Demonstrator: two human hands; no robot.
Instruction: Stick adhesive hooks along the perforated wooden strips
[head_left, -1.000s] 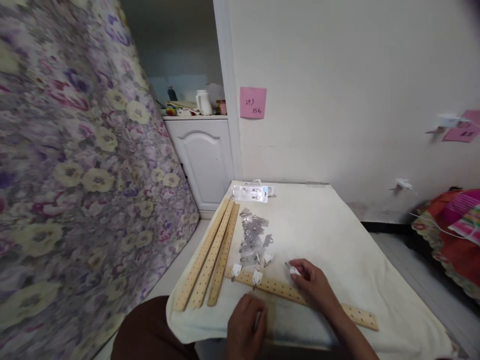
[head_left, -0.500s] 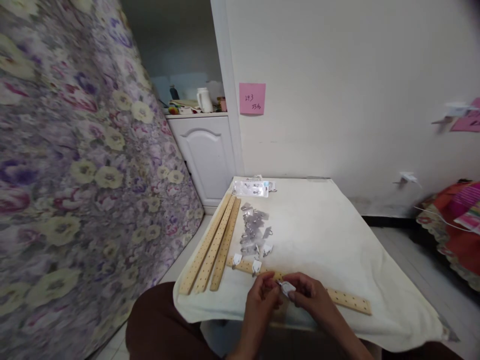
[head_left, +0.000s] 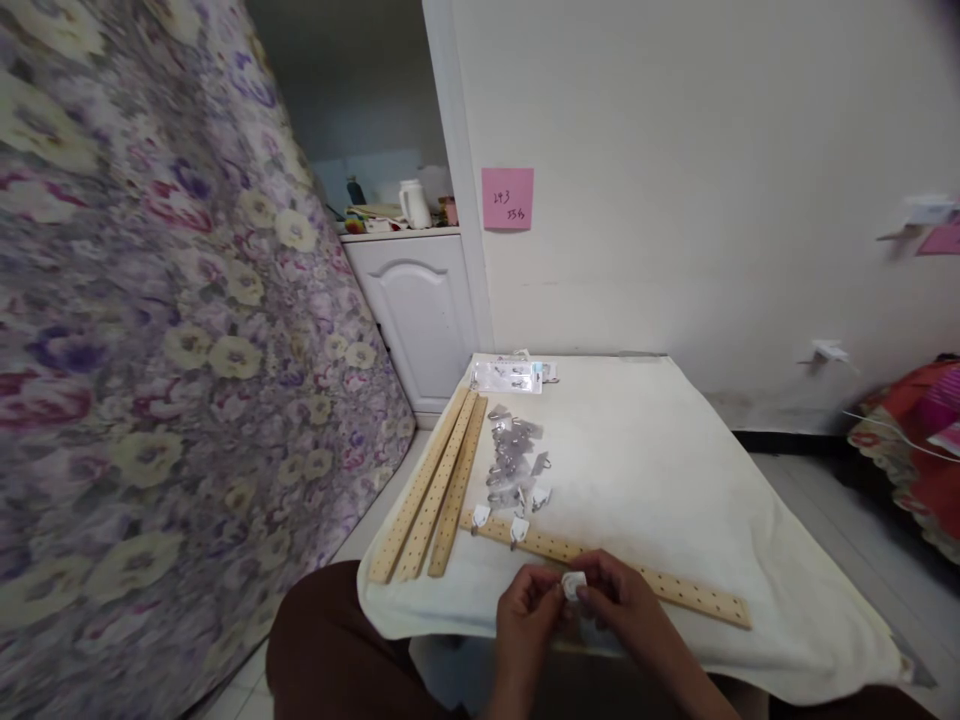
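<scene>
My left hand (head_left: 527, 607) and my right hand (head_left: 620, 603) meet just in front of the table's near edge, both pinching a small white hook (head_left: 574, 584) between their fingertips. Right behind them a perforated wooden strip (head_left: 675, 588) lies across the white cloth, with two white hooks (head_left: 517, 528) hanging on its left end. A heap of small clear and white hooks (head_left: 514, 462) lies beyond the strip.
Three more perforated wooden strips (head_left: 433, 488) lie side by side on the left of the cloth-covered table (head_left: 675, 470). A clear packet (head_left: 508, 376) sits at the far edge. A floral mattress (head_left: 150, 330) leans on the left; the wall carries a pink note (head_left: 507, 199).
My right hand picked a white hook off the cloth and drew it toward me; my left hand came up to meet it, and both now pinch the hook.
</scene>
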